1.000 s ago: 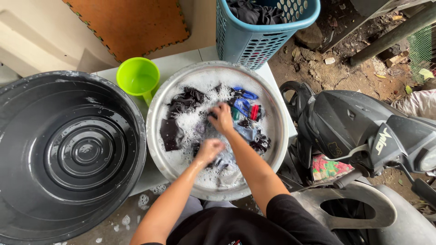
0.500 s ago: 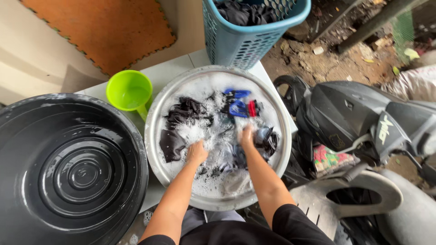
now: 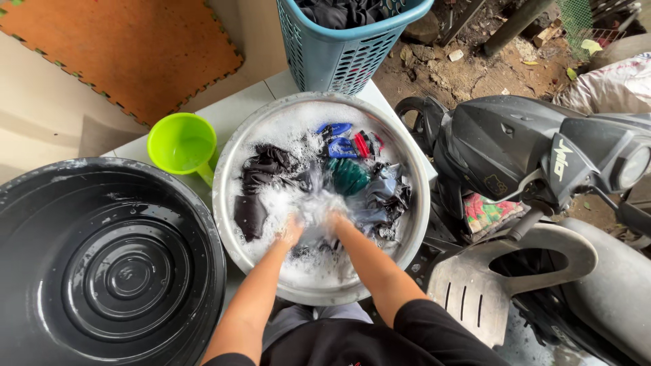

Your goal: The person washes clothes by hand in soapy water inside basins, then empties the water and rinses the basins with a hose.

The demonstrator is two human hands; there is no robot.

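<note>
Outdoors by a scooter (image 3: 542, 156): hands in a metal basin (image 3: 230, 169) of suds.
Left hand (image 3: 291, 230) and right hand (image 3: 333, 220) sink into foam (image 3: 308, 207) among dark clothes (image 3: 261, 173); grip unclear. Black tub (image 3: 102, 271) alongside.

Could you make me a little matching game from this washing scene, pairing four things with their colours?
Things:
1. scoop
2. laundry basket
3. big empty tub
4. floor mat

Colours:
A. orange
B. black
C. bright green
D. blue

Pairs: 1-C, 2-D, 3-B, 4-A
</note>
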